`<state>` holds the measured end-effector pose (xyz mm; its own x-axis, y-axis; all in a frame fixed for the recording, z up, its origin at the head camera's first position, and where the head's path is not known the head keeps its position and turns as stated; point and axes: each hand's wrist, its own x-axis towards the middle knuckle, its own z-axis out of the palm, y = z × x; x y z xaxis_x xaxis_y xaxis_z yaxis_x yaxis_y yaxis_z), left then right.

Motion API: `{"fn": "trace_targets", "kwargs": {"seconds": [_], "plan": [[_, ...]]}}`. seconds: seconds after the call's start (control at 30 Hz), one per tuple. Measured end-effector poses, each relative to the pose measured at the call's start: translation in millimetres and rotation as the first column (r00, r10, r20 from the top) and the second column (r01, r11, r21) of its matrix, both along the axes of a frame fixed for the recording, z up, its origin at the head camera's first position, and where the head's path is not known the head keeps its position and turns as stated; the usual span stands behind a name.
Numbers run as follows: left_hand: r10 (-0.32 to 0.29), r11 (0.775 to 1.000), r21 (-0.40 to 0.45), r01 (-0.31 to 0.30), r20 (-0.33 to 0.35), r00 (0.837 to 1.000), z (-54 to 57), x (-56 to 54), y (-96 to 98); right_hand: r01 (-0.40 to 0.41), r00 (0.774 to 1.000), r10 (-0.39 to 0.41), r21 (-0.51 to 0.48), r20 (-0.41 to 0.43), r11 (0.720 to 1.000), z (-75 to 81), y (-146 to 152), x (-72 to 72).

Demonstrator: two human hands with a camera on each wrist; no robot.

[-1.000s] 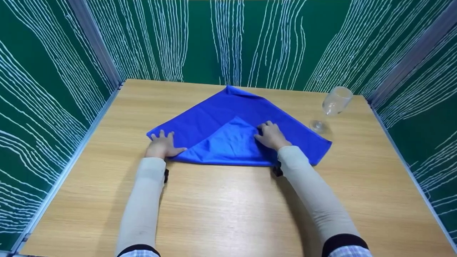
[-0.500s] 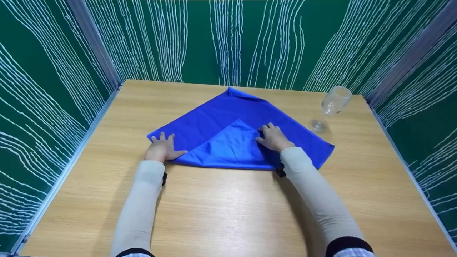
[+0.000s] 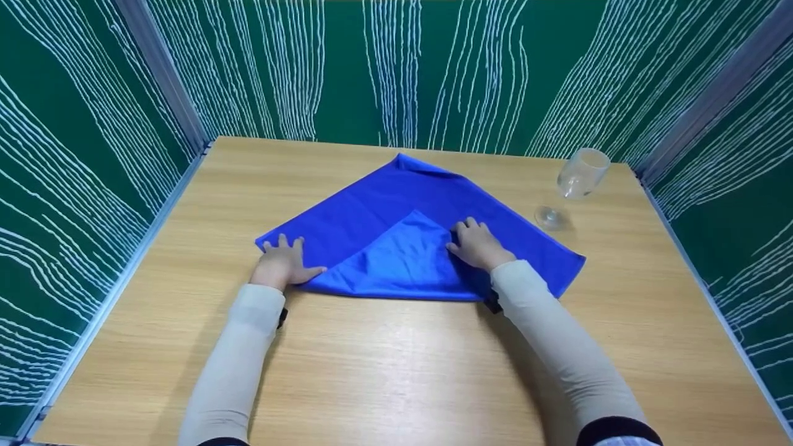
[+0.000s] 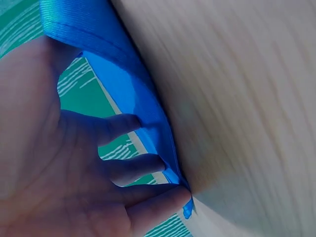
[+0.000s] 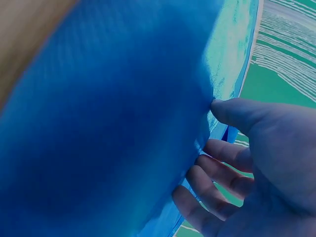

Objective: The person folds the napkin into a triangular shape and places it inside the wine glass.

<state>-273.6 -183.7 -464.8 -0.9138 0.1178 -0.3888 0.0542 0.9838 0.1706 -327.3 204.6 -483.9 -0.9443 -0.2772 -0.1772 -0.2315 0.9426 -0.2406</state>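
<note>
A blue satin-like cloth lies on the table, its near part folded over into a shinier triangular flap. My left hand rests at the cloth's left end with spread fingers, thumb on the flap's left tip. In the left wrist view, the fingertips of that hand touch the cloth's edge. My right hand lies along the flap's right side, its fingertips touching the fabric. From the right wrist view, thumb and fingers stand apart, slightly bent, against the cloth.
A clear stemmed glass stands on the wooden table at the back right, near the cloth's right corner. Green panels with white wavy lines enclose the table at the back and both sides.
Both hands and the cloth have slid slightly toward the near side of the table, the cloth's right corner also shifting a little right. The glass has stayed put.
</note>
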Motion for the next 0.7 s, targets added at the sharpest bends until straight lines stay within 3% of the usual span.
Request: {"fn": "trace_targets", "kwargs": {"seconds": [0.37, 0.7], "plan": [[-0.014, 1.0, -0.009, 0.014, -0.026, 1.0, 0.9, 9.2, 4.3, -0.042, 0.998, 0.043, 0.029, -0.036, 0.999, 4.8, 4.6, 15.0], [-0.018, 0.999, 0.032, 0.016, 0.047, 0.999, 12.4, 11.9, 3.4, -0.092, 0.994, 0.095, 0.047, -0.059, 0.995, 4.3, 8.7, 23.7]]}}
